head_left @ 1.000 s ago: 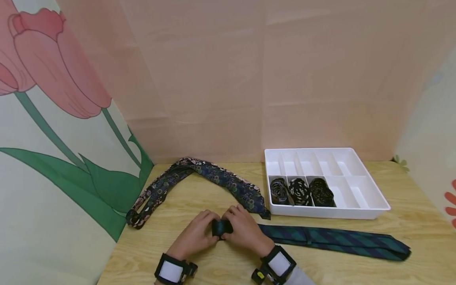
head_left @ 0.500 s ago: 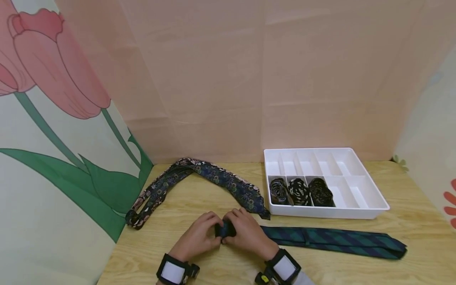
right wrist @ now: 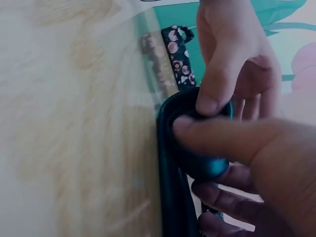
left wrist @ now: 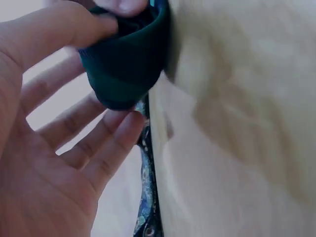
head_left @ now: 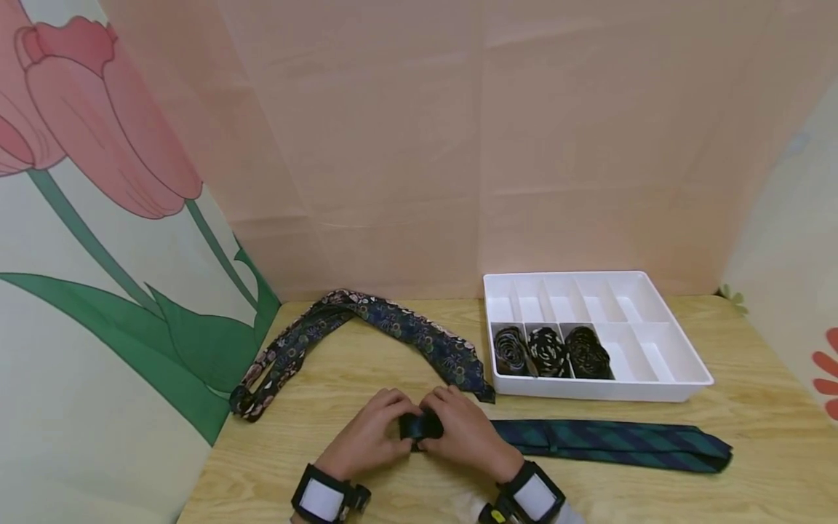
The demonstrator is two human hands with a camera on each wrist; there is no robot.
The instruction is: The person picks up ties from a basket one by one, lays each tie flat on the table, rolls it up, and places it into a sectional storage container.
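Observation:
A dark green and navy striped necktie point(head_left: 615, 442) lies flat along the table, its left end wound into a roll point(head_left: 419, 429). My left hand point(head_left: 373, 437) pinches the roll from the left, its thumb pressed into the top coils in the left wrist view. From the right, my right hand point(head_left: 466, 434) grips the same roll point(right wrist: 210, 168), thumb over the coils and fingers around the outer side. The flat tail runs out beneath the right hand, which partly hides it in the head view. Behind the hands lies a floral necktie point(head_left: 393, 325), bent in an arch.
A white divided tray point(head_left: 596, 390) stands at the back right. Three rolled dark neckties point(head_left: 548, 352) sit in its front-left compartments. The wooden table point(head_left: 262, 466) meets a pink backdrop point(head_left: 393, 145) at the back and a tulip-printed panel point(head_left: 118, 145) on the left.
Both hands and the roll have shifted slightly right. The flat tail's far tip has drawn in to the left, so its visible length is shorter. The floral necktie has stayed put.

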